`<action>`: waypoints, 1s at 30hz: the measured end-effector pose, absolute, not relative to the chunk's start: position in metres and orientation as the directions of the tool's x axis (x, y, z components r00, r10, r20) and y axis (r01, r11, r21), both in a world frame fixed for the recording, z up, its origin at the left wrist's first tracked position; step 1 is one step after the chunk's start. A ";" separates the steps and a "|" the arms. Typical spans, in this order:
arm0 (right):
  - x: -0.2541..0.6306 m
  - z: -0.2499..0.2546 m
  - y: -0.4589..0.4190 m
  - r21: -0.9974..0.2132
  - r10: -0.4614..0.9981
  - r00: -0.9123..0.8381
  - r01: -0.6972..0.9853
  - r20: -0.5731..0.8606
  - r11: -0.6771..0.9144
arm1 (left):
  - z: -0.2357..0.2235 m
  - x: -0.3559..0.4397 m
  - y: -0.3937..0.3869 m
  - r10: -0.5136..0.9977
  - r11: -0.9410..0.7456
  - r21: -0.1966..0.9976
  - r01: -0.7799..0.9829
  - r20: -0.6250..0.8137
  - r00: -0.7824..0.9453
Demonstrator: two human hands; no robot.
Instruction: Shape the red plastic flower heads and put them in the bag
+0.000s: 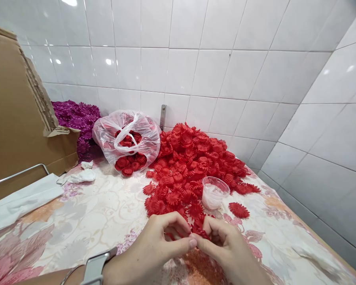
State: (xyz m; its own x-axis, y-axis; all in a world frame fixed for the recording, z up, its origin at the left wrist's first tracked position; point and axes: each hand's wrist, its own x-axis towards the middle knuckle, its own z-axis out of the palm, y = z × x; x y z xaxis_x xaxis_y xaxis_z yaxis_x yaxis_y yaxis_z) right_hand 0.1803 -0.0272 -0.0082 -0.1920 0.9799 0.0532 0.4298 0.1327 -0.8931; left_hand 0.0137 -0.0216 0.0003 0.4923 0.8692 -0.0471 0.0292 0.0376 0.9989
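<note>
My left hand [163, 241] and my right hand [222, 241] meet low in the middle of the view, thumbs and fingertips pinched together. Between them is a red artificial flower [201, 231], partly hidden by the fingers. Just beyond lies a large heap of red artificial flowers [190, 158], its near edge reaching my fingertips. A small clear plastic cup [215, 194] with whitish contents stands at the heap's right front. One loose red flower [239, 210] rests right of the cup.
A tied clear plastic bag [106, 136] of red flowers leans by the heap. Purple flowers [77, 114] are piled behind a cardboard box [17, 99] on the left. White tissues [80, 176] lie on the floral tablecloth [103, 206]. A tiled wall [184, 71] bounds the back.
</note>
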 end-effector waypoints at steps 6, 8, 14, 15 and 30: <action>0.179 -0.011 -0.033 -0.737 0.947 -0.263 0.600 0.184 0.310 | -0.005 0.013 -0.020 0.875 0.059 0.994 0.089 -0.094 0.475; 0.179 -0.014 -0.034 -0.669 0.913 -0.314 0.624 0.259 0.404 | -0.007 0.013 -0.020 0.877 0.091 0.992 0.082 -0.119 0.465; 0.176 -0.012 -0.034 -0.657 0.909 -0.334 0.631 0.249 0.412 | -0.007 0.015 -0.021 0.873 0.236 0.967 -0.094 -0.168 0.459; 0.175 -0.011 -0.035 -0.680 0.914 -0.332 0.616 0.234 0.398 | -0.007 0.015 -0.021 0.870 0.250 0.961 -0.118 -0.169 0.463; 0.170 -0.002 -0.029 -0.998 0.993 -0.117 -0.066 -0.003 -0.011 | -0.006 0.019 -0.017 0.824 0.237 0.902 -0.360 0.009 0.566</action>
